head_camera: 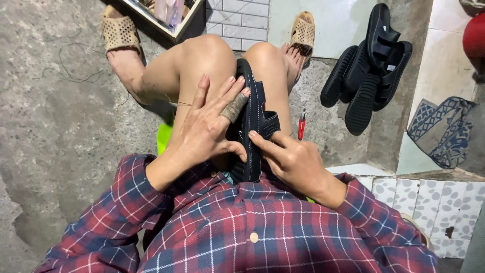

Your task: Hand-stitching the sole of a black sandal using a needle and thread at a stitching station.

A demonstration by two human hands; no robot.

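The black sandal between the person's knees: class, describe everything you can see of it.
The black sandal stands on edge, wedged lengthwise between the bare knees, one end pointing away from the person. It looks like leather or synthetic, with pale stitching along its edge and a broad strap on the right side. The left hand, one finger wrapped in tan tape, spreads against its left side; the right hand presses a finger near the strap. Its lower end is hidden behind the hands.
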